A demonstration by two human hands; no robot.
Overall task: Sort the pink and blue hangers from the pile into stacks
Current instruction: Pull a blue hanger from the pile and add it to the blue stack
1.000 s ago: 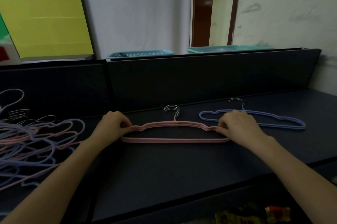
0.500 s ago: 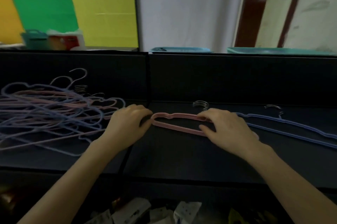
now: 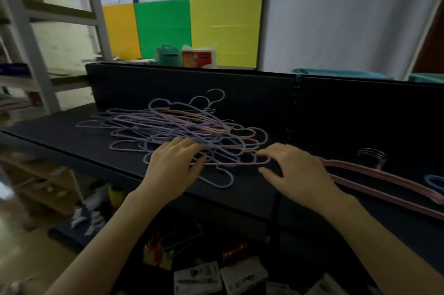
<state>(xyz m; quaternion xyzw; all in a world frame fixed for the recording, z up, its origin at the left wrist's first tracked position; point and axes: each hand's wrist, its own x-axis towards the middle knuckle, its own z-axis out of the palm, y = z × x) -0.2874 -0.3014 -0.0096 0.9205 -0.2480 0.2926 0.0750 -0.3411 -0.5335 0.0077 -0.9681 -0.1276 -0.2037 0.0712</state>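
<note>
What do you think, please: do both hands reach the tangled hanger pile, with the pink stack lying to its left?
Not quite: the head view shows the pink stack lying to the right of the hanger pile. The left hand and right hand do reach the pile.

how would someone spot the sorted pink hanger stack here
Start at the dark table and go right, past the tangled pile and the right hand. The pink stack lies there: one colour, neatly aligned, metal hooks bunched together.
</note>
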